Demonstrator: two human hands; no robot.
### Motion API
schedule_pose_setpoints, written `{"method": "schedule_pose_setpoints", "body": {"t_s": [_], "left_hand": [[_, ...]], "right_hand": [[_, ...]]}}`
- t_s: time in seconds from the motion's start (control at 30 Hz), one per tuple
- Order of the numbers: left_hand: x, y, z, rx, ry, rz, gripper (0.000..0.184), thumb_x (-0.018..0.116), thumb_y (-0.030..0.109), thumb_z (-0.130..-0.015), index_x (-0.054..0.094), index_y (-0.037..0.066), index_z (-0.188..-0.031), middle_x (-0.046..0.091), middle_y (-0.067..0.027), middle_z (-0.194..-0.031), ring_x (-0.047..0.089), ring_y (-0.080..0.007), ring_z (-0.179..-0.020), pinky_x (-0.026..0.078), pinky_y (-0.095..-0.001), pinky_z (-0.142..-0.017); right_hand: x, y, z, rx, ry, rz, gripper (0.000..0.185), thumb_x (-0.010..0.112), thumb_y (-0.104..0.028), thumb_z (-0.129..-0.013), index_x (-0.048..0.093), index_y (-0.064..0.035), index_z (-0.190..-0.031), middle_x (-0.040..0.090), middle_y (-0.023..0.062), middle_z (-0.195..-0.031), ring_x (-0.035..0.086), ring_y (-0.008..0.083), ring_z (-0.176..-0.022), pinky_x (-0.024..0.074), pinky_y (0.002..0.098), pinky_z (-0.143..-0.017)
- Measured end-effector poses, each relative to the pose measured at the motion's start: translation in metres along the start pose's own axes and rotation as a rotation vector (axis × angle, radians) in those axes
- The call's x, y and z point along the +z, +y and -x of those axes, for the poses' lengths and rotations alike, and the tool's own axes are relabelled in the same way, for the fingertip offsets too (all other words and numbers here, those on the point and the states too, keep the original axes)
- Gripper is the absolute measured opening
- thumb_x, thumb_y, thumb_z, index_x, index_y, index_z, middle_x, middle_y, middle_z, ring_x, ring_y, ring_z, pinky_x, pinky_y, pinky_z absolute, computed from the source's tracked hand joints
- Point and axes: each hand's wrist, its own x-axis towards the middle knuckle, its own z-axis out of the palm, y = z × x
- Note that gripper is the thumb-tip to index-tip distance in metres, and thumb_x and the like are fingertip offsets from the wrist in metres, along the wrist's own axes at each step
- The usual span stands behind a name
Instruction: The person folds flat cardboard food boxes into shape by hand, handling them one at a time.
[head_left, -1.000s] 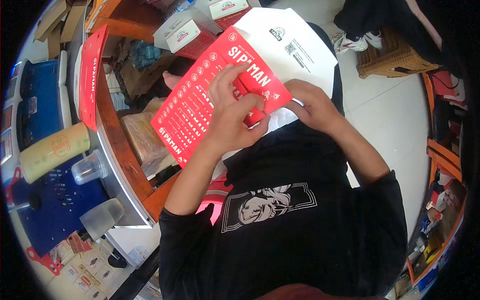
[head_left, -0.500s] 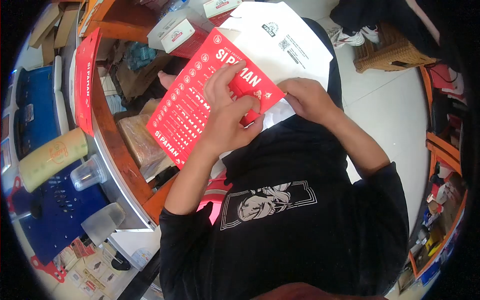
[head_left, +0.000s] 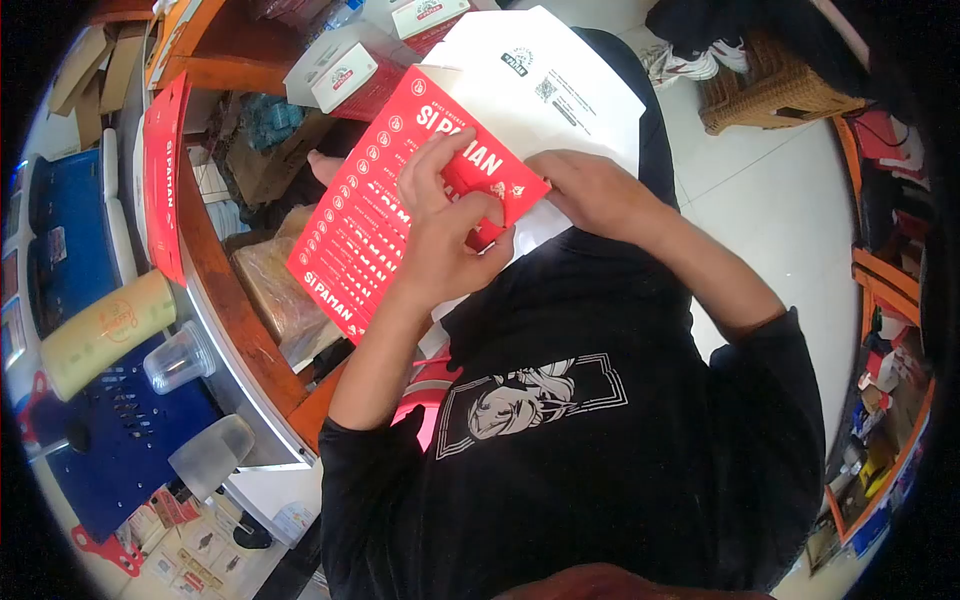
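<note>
A red and white cardboard food box (head_left: 345,240), partly folded, lies across my lap with its "SI PAMAN" print facing up. My left hand (head_left: 445,220) rests on the red side, fingers curled at a cut-out near the printed name, thumb bent over the card. At the red panel's right corner, my right hand (head_left: 590,190) has its fingers closed on the edge; the fingertips are partly hidden. Beyond the hands spreads the white panel (head_left: 530,90), bearing a small logo and a QR code.
Folded boxes (head_left: 335,75) stand at the back. Left, a counter holds another red box (head_left: 165,180), a yellowish roll (head_left: 110,335) and clear plastic cups (head_left: 180,357). A wicker basket (head_left: 765,90) and shoes (head_left: 690,65) are on the tiled floor at upper right.
The box and both hands have shifted slightly left in view. My right hand stays at the panel's corner and my left hand keeps nearly the same pose.
</note>
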Motion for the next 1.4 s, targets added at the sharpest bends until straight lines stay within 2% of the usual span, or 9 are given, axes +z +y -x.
{"method": "schedule_pose_setpoints", "body": {"t_s": [0.13,0.63,0.77,0.9,0.93,1.07,1.2,1.3,1.4], "left_hand": [[-0.001,-0.002,-0.002,0.009,0.024,0.031,0.021,0.081,0.004,-0.061,0.064,0.011,-0.071,0.043,-0.0200,-0.149,0.034,-0.0449,-0.139,0.025,-0.0507,-0.114],[-0.009,0.001,0.000,0.014,0.040,0.029,0.020,0.080,0.004,-0.060,0.066,0.011,-0.073,0.039,-0.0227,-0.152,0.029,-0.0454,-0.142,0.023,-0.0514,-0.116],[-0.006,0.004,0.003,-0.005,0.035,0.026,0.021,0.082,0.006,-0.060,0.066,0.011,-0.072,0.039,-0.0219,-0.152,0.028,-0.0456,-0.142,0.023,-0.0512,-0.116],[-0.012,0.006,0.001,-0.043,0.005,0.058,0.051,0.095,0.022,-0.056,0.069,0.012,-0.099,0.025,-0.0219,-0.158,0.025,-0.0453,-0.146,0.025,-0.0552,-0.118],[-0.018,-0.002,-0.002,-0.010,0.013,0.017,0.077,0.097,0.032,-0.056,0.062,0.013,-0.122,0.017,-0.0214,-0.161,0.018,-0.0470,-0.150,0.024,-0.0564,-0.119],[-0.048,-0.032,-0.020,-0.193,0.097,-0.049,0.077,0.090,0.031,-0.070,0.056,0.010,-0.135,0.031,-0.0273,-0.156,0.035,-0.0456,-0.144,0.030,-0.0546,-0.115],[-0.051,-0.066,-0.033,-0.298,0.014,0.138,0.072,0.080,0.031,-0.083,0.050,0.002,-0.141,0.058,-0.0270,-0.132,0.056,-0.0400,-0.128,0.042,-0.0479,-0.107],[-0.046,-0.079,-0.038,-0.205,0.040,0.111,0.056,0.075,0.027,-0.088,0.057,-0.001,-0.133,0.067,-0.0236,-0.117,0.065,-0.0377,-0.113,0.049,-0.0418,-0.098],[-0.049,-0.083,-0.041,-0.153,0.002,0.021,0.043,0.074,0.024,-0.090,0.062,0.000,-0.123,0.067,-0.0206,-0.114,0.066,-0.0364,-0.109,0.050,-0.0407,-0.095]], "right_hand": [[-0.015,0.011,-0.002,-0.096,-0.130,0.139,0.020,0.070,-0.013,-0.090,0.062,-0.0094,-0.108,0.068,0.0126,-0.091,0.067,0.0336,-0.093,0.0517,0.0476,-0.081],[-0.008,0.012,0.010,-0.067,-0.017,-0.110,0.020,0.068,-0.012,-0.092,0.064,-0.0055,-0.111,0.068,0.0156,-0.097,0.065,0.0379,-0.093,0.0522,0.0458,-0.080],[-0.011,0.009,0.016,-0.032,-0.217,-0.098,0.021,0.064,-0.011,-0.094,0.063,-0.0082,-0.115,0.067,0.0163,-0.095,0.064,0.0394,-0.094,0.0503,0.0482,-0.082],[-0.022,-0.004,0.009,-0.024,-0.338,-0.144,0.024,0.060,-0.009,-0.095,0.062,-0.0077,-0.119,0.067,0.0183,-0.104,0.062,0.0413,-0.102,0.0495,0.0492,-0.089],[-0.026,-0.002,0.007,-0.021,-0.450,-0.126,0.037,0.064,-0.014,-0.093,0.058,-0.0047,-0.128,0.065,0.0210,-0.115,0.061,0.0397,-0.111,0.0487,0.0470,-0.096],[-0.048,-0.025,-0.005,0.176,-0.517,-0.439,0.070,0.073,-0.030,-0.090,0.042,0.0031,-0.144,0.058,0.0243,-0.131,0.061,0.0322,-0.120,0.0466,0.0433,-0.102],[-0.043,-0.016,-0.028,0.592,-0.261,-0.776,0.067,0.064,-0.040,-0.099,0.039,0.0039,-0.144,0.052,0.0240,-0.136,0.062,0.0308,-0.112,0.0486,0.0401,-0.100],[-0.031,-0.040,-0.079,0.477,0.073,-0.294,0.068,0.065,-0.040,-0.098,0.040,0.0028,-0.144,0.047,0.0232,-0.138,0.063,0.0280,-0.106,0.0512,0.0386,-0.095],[-0.024,-0.041,-0.129,0.184,0.094,-0.307,0.059,0.076,-0.027,-0.091,0.052,-0.0041,-0.139,0.052,0.0206,-0.135,0.063,0.0300,-0.111,0.0515,0.0381,-0.096]]}}
